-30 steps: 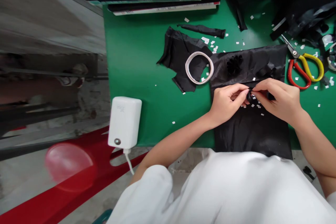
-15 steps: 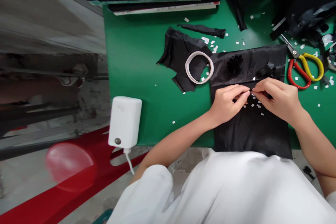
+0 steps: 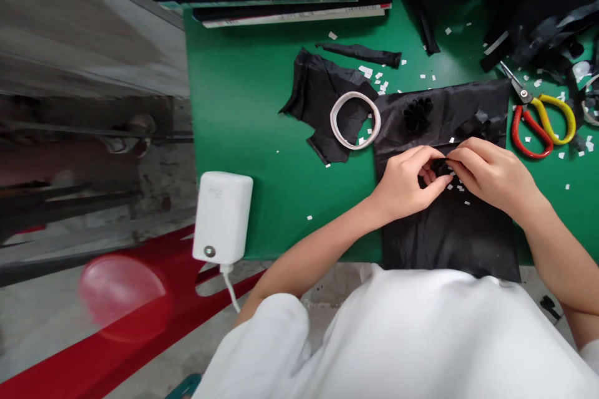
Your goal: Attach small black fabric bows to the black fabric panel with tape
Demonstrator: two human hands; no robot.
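Head view, from beside the green worktop: a small black piece of thin, pleated material sits between the person's two hands, near the middle of a large flat black sheet. The left hand curls thumb and fingers around the piece, while the right hand pinches it from its own side. Fingers cover so much of it that I can't tell its long axis or which way it points. The sheet runs lengthwise away from the person, its near end over the edge by the white shirt. Tiny white paper bits lie just under the fingertips. Beyond the hands rests a black looped flower; to its left, a white tape ring overlaps a torn black scrap. Right of the sheet, red-and-yellow-handled scissors point away and leftward. A white rectangular box with a cable is at the left edge.
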